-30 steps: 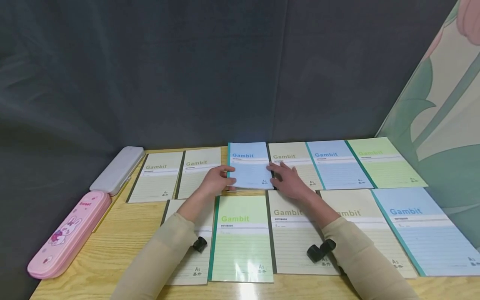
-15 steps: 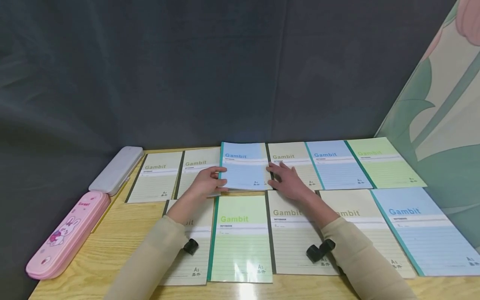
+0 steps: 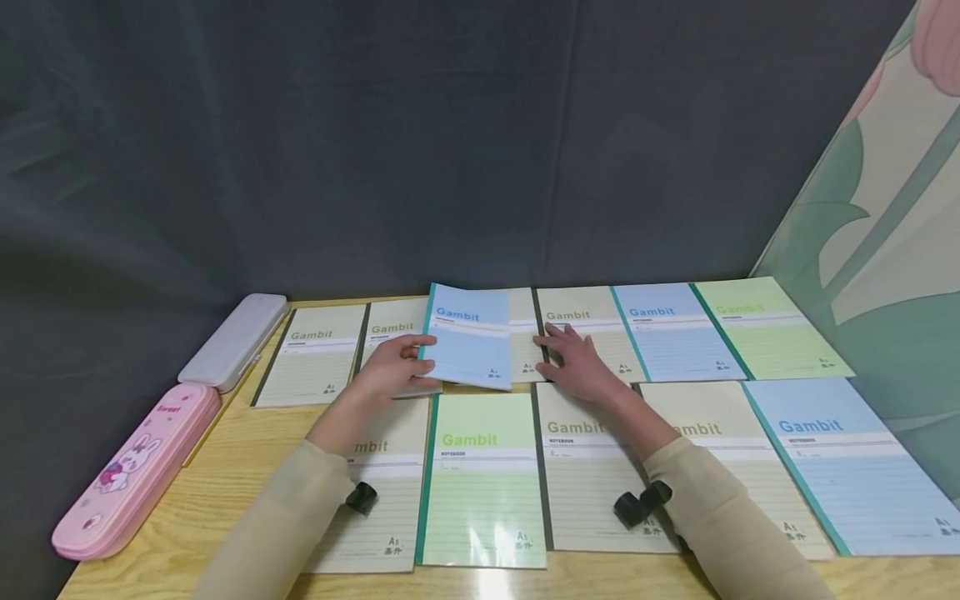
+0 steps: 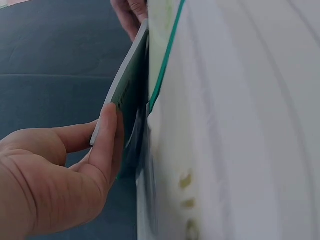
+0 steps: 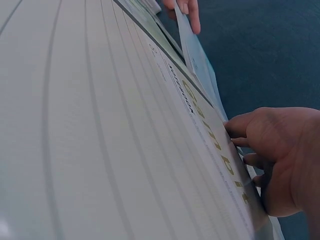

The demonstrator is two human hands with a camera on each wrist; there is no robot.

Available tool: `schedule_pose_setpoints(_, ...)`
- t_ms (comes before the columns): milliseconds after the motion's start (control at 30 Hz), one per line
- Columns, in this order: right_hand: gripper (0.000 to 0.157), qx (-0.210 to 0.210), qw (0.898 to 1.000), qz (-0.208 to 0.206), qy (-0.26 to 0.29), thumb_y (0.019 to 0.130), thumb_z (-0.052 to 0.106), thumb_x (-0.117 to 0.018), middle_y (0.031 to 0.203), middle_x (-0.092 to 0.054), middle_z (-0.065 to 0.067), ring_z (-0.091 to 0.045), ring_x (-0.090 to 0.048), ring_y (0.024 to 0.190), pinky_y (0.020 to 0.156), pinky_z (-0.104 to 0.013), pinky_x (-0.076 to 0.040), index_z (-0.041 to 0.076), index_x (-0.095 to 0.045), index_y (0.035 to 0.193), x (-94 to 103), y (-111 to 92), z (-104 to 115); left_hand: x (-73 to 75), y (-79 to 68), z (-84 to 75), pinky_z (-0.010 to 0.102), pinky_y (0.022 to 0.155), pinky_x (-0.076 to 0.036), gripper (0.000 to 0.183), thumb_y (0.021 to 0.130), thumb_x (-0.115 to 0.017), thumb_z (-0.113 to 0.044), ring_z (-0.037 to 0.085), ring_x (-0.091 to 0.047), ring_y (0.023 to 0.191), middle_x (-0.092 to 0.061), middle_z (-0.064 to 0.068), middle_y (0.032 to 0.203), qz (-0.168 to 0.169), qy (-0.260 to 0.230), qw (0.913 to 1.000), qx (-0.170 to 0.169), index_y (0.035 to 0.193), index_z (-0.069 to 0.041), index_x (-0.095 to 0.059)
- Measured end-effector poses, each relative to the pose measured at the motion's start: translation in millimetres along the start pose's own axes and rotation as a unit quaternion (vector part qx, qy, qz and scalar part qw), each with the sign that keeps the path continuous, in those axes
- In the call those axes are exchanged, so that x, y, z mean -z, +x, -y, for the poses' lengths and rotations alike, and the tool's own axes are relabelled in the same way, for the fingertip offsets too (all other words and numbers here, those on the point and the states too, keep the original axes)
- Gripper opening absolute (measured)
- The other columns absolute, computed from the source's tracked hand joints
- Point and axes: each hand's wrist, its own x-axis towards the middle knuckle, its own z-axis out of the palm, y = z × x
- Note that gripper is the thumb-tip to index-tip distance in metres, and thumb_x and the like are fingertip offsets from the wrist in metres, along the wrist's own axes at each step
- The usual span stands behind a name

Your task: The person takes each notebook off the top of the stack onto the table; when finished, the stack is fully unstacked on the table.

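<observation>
A blue Gambit notebook (image 3: 471,343) is held at its teal spine by my left hand (image 3: 381,368), thumb and fingers pinching the edge. Its left side is raised and tilted in the left wrist view, where the pinching hand (image 4: 55,175) shows at the edge. Partly under it lies a cream notebook (image 3: 525,333), its right strip showing. My right hand (image 3: 581,364) rests its fingertips by that strip and the dark spine of the neighbouring cream notebook (image 3: 611,325), fingers spread and slightly bent. The right wrist view shows this hand (image 5: 280,155) low at the notebooks.
More notebooks lie in two rows: cream (image 3: 315,354), blue (image 3: 678,329) and green (image 3: 772,321) at the back, and green (image 3: 483,483), cream (image 3: 375,533) and blue (image 3: 855,467) in front. A pink pencil case (image 3: 138,475) and a white case (image 3: 236,342) stand at left. A dark curtain (image 3: 480,142) hangs behind.
My left hand has moved left with the blue notebook, sliding it off the cream one beneath and raising its spine side. The right hand has stayed in nearly the same spot.
</observation>
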Motion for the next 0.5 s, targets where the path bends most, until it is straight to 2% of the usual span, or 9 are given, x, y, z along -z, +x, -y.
schedule_pose_setpoints(200, 0.052, -0.013, 0.999, -0.012, -0.031, 0.101, 0.024, -0.063, 0.162, -0.030, -0.018, -0.043, -0.014, 0.151, 0.114, -0.072, 0.005, 0.006, -0.051, 0.149, -0.8, -0.7, 2.7, 13.4, -9.4, -5.0, 0.040, 0.089, -0.058, 0.046, 0.100, -0.059, 0.004, 0.019, -0.056, 0.087, -0.039, 0.009, 0.103, -0.004, 0.014, 0.9998, -0.011, 0.145, -0.001, -0.051)
schedule_pose_setpoints(400, 0.053, -0.015, 0.999, -0.014, -0.031, 0.100, 0.025, -0.063, 0.162, -0.031, -0.017, -0.042, -0.015, 0.151, 0.114, -0.072, 0.005, 0.007, -0.051, 0.149, -1.4, -0.2, 2.9, 31.2, -19.8, -2.4, 0.039, 0.091, -0.057, 0.048, 0.101, -0.057, 0.002, 0.018, -0.066, 0.090, -0.039, 0.010, 0.107, -0.005, 0.010, 0.9999, -0.011, 0.148, -0.003, -0.049)
schedule_pose_setpoints(500, 0.053, -0.018, 0.999, -0.013, -0.032, 0.100, 0.026, -0.063, 0.162, -0.031, -0.016, -0.042, -0.016, 0.151, 0.115, -0.071, 0.005, 0.007, -0.052, 0.149, -0.9, -0.6, 3.4, 40.3, -25.1, 1.2, 0.037, 0.091, -0.057, 0.048, 0.102, -0.056, 0.002, 0.016, -0.064, 0.090, -0.038, 0.010, 0.106, -0.007, 0.007, 0.9999, -0.009, 0.149, -0.002, -0.047)
